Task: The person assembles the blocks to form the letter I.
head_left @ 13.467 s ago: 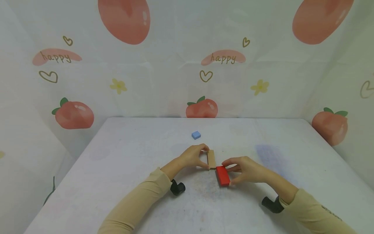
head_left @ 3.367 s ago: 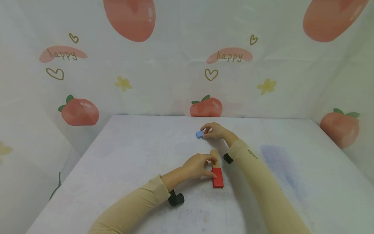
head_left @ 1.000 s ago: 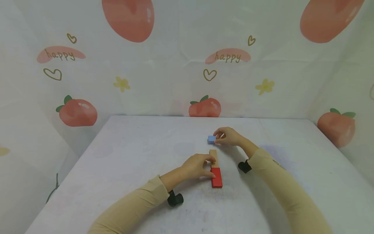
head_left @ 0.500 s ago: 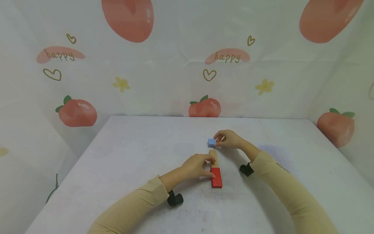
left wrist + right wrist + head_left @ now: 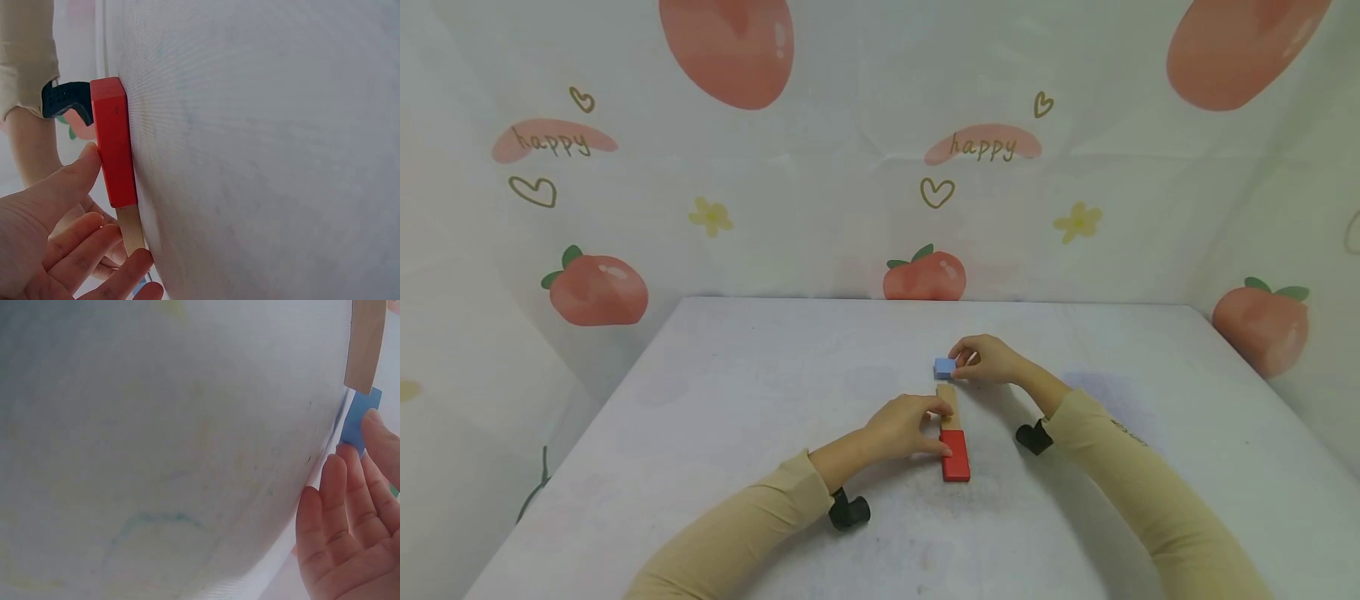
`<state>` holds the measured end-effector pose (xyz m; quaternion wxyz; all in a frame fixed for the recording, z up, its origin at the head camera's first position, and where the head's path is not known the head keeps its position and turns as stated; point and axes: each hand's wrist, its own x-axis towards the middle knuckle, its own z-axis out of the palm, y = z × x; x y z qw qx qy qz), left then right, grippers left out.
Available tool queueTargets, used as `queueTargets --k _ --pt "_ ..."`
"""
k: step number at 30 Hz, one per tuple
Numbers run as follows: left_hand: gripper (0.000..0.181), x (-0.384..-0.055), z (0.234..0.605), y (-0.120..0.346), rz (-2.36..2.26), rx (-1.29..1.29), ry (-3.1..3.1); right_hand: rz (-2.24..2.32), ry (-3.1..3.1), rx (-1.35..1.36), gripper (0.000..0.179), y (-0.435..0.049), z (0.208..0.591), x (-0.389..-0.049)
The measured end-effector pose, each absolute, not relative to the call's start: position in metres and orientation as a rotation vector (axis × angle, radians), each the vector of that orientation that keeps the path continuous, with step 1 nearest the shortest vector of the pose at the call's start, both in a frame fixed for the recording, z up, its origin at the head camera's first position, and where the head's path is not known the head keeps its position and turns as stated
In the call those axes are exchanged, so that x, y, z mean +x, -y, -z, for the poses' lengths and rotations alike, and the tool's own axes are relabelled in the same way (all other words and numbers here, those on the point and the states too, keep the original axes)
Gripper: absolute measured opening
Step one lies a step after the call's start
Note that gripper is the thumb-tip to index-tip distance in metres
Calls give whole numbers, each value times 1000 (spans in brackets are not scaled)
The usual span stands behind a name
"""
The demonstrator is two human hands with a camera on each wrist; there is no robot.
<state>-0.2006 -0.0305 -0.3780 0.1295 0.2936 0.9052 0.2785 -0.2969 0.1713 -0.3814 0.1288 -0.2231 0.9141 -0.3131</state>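
In the head view a red block (image 5: 956, 457) and a plain wooden block (image 5: 947, 392) lie end to end on the white table. My left hand (image 5: 898, 427) rests against both: its thumb touches the red block and its fingertips reach the wooden block, partly covering it. Just beyond the wooden block's far end, a small light blue block (image 5: 944, 367) is pinched between the thumb and fingers of my right hand (image 5: 988, 360). A narrow gap shows between the blue and wooden blocks. In the right wrist view, the thumb lies on the blue block (image 5: 356, 422).
The white table (image 5: 760, 400) spreads around the blocks, with its far edge against a fruit-printed cloth (image 5: 835, 167). Black wrist cameras sit below the left wrist (image 5: 850, 510) and the right wrist (image 5: 1034, 437). A dark cord (image 5: 538, 485) hangs past the table's left edge.
Earlier the red block was moved into line with the wooden one. My right hand has since taken the blue block and brought it right and nearer. The left hand has lately stayed still.
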Motion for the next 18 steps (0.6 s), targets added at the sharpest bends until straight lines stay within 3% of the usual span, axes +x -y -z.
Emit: queueTargets --k 18 --pt "47 -200 376 31 -817 859 -2633 875 -2666 -705 29 -170 379 -295"
